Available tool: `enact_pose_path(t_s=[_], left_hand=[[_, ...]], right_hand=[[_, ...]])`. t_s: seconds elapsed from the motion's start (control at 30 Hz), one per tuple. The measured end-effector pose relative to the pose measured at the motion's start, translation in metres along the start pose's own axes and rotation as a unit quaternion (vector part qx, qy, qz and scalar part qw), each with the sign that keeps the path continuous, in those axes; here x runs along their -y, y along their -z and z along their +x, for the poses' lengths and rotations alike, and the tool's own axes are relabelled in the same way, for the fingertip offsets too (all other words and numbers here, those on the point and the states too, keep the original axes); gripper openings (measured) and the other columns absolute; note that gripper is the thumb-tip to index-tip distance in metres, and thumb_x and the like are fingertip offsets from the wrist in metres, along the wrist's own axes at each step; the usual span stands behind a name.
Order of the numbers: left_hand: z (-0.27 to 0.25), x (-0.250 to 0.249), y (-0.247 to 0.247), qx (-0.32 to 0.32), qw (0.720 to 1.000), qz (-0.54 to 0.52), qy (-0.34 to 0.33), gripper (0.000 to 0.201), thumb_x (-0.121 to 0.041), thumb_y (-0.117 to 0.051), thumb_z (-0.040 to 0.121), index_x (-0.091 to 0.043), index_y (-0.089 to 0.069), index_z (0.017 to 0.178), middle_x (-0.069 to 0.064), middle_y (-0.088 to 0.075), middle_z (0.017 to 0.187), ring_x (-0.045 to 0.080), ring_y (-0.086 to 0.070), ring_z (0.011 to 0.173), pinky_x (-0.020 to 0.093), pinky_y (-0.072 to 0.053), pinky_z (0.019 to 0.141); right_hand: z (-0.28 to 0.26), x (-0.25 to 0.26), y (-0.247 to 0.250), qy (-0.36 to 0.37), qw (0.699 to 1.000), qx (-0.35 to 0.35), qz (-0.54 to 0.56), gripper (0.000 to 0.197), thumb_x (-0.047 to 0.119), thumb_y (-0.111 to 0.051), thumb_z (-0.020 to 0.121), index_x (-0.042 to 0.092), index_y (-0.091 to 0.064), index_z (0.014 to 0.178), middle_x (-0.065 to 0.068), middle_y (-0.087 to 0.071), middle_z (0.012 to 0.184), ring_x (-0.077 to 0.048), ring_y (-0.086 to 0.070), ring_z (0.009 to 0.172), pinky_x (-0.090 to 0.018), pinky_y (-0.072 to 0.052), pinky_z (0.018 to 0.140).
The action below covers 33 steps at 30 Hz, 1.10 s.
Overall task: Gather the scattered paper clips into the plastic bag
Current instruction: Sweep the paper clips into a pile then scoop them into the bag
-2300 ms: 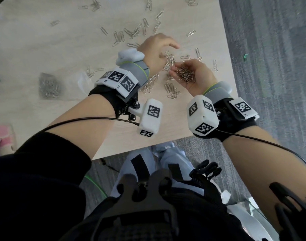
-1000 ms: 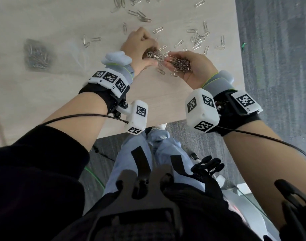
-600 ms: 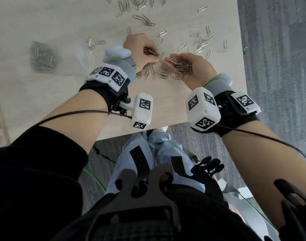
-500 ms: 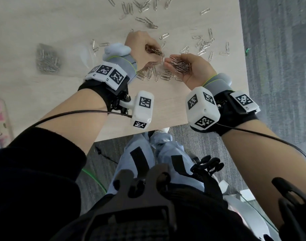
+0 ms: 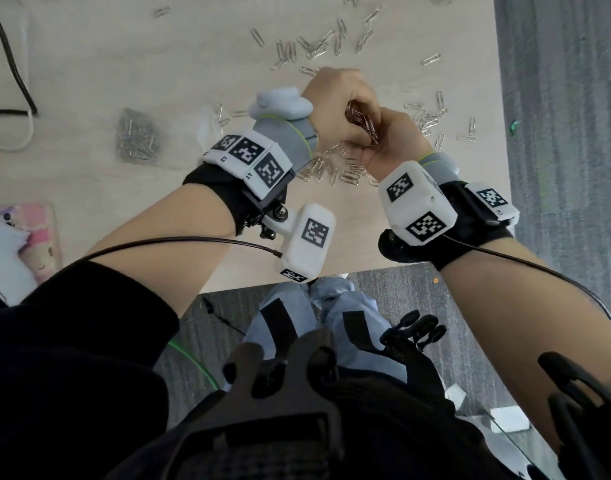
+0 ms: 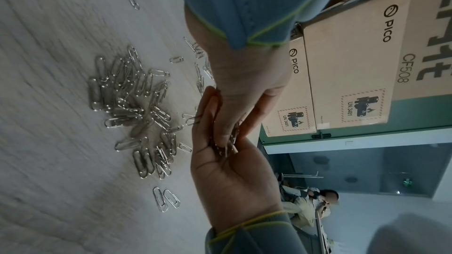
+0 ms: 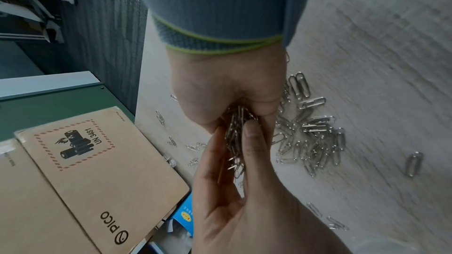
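Two hands are meeting above the table (image 5: 89, 81) near its front edge. The left hand (image 5: 335, 105) and right hand (image 5: 396, 143) are together clasping one bundle of clips (image 5: 361, 121), fingers curled round it. Beneath them a loose pile (image 6: 137, 107) is lying, too many to count. Further left, one bag (image 5: 137, 140) is lying flat, already holding clips. Beyond, scattered clips (image 5: 318, 46) are lying across the tabletop.

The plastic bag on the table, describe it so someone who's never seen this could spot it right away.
Start at the pale wooden table in the head view and look left of the left hand, away from the loose clips scattered ahead of the hands. The bag lies flat there, clear and hard to see. What marks it out is the dense grey clump of clips inside it, not spread singly like the rest.
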State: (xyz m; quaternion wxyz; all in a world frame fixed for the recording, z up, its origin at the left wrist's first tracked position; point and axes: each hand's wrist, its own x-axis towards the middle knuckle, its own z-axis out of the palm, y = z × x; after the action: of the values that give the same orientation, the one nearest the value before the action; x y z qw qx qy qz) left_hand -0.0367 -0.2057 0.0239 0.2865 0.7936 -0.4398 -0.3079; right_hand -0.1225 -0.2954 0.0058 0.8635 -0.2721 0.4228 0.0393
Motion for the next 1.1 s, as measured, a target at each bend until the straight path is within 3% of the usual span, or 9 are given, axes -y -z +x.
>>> enact_pose_path(t_s=[0.13,0.23,0.43,0.5,0.57,0.77,0.9,1.0,1.1], left_hand=[[-0.001,-0.004,0.006,-0.017,1.000,0.005,-0.013,0.035,-0.018,-0.078,0.057,-0.014,-0.073,0.092,-0.004,-0.053,0.088,0.024,-0.059,0.089,0.030,-0.047,0.074],[-0.001,-0.003,0.012,-0.020,1.000,0.011,-0.014,0.043,-0.023,-0.079,0.057,-0.015,-0.071,0.099,-0.002,-0.052,0.099,0.023,-0.057,0.099,0.020,-0.042,0.074],[0.004,0.001,0.010,0.032,0.997,0.058,0.028,0.109,-0.051,-0.079,0.041,-0.020,-0.039,0.138,0.004,-0.041,0.141,0.020,-0.034,0.131,0.024,-0.027,0.104],[0.005,0.000,0.008,0.064,0.996,0.033,0.051,0.102,-0.051,-0.081,0.041,-0.016,-0.048,0.131,0.005,-0.051,0.133,0.019,-0.045,0.124,0.018,-0.030,0.097],[0.005,-0.002,0.006,0.066,0.996,0.004,0.057,0.084,-0.056,-0.074,0.038,-0.016,-0.063,0.111,0.005,-0.064,0.111,0.020,-0.057,0.104,0.025,-0.042,0.086],[-0.003,-0.001,0.005,0.021,0.996,-0.042,0.071,0.055,-0.040,-0.075,0.047,-0.015,-0.069,0.096,0.004,-0.069,0.086,0.015,-0.060,0.082,0.032,-0.049,0.076],[-0.010,0.002,0.008,0.019,0.995,-0.062,0.079,0.057,-0.031,-0.078,0.054,-0.016,-0.067,0.108,0.005,-0.071,0.094,0.015,-0.062,0.083,0.032,-0.050,0.082],[-0.016,0.011,0.007,-0.017,0.994,-0.062,0.090,0.066,-0.027,-0.082,0.057,-0.016,-0.062,0.119,0.002,-0.069,0.105,0.006,-0.058,0.089,0.011,-0.041,0.083],[-0.021,0.021,0.008,-0.049,0.993,-0.043,0.101,0.065,-0.026,-0.083,0.059,-0.017,-0.061,0.120,0.001,-0.068,0.112,0.003,-0.056,0.098,0.004,-0.037,0.085]], right_hand=[[0.000,0.004,-0.001,-0.003,0.998,0.017,0.065,0.035,0.006,-0.025,0.097,0.000,-0.055,0.081,-0.009,-0.068,0.059,-0.016,-0.068,0.054,-0.019,-0.050,0.049],[0.002,0.006,-0.002,-0.011,0.997,0.020,0.068,0.033,0.008,-0.029,0.098,-0.002,-0.057,0.083,-0.011,-0.069,0.062,-0.018,-0.068,0.054,-0.019,-0.052,0.047],[0.006,0.012,0.000,-0.036,0.997,0.061,0.011,0.051,0.010,-0.033,0.097,-0.001,-0.072,0.066,-0.012,-0.071,0.069,-0.021,-0.069,0.063,-0.027,-0.058,0.061],[0.006,0.013,0.000,-0.050,0.997,0.050,-0.012,0.039,0.011,-0.034,0.097,0.000,-0.067,0.079,-0.011,-0.070,0.070,-0.021,-0.069,0.064,-0.029,-0.057,0.063],[0.006,0.015,0.000,-0.045,0.996,0.040,-0.060,0.028,0.008,-0.034,0.096,0.003,-0.060,0.088,-0.008,-0.070,0.069,-0.018,-0.069,0.064,-0.027,-0.057,0.060],[0.004,0.017,0.000,-0.065,0.995,0.063,-0.031,0.031,0.005,-0.029,0.094,0.001,-0.058,0.086,-0.010,-0.068,0.066,-0.019,-0.066,0.065,-0.026,-0.054,0.058],[0.007,0.016,-0.001,-0.072,0.993,0.082,0.033,0.029,0.004,-0.028,0.091,-0.005,-0.056,0.091,-0.019,-0.070,0.070,-0.025,-0.069,0.059,-0.029,-0.058,0.057],[0.012,0.011,-0.004,-0.069,0.993,0.097,0.021,0.036,0.006,-0.040,0.072,-0.008,-0.052,0.102,-0.023,-0.068,0.081,-0.027,-0.069,0.061,-0.032,-0.057,0.053],[0.013,0.007,-0.011,-0.074,0.993,0.090,0.027,0.025,0.004,-0.035,0.085,-0.009,-0.054,0.095,-0.025,-0.068,0.075,-0.029,-0.069,0.059,-0.032,-0.059,0.054]])
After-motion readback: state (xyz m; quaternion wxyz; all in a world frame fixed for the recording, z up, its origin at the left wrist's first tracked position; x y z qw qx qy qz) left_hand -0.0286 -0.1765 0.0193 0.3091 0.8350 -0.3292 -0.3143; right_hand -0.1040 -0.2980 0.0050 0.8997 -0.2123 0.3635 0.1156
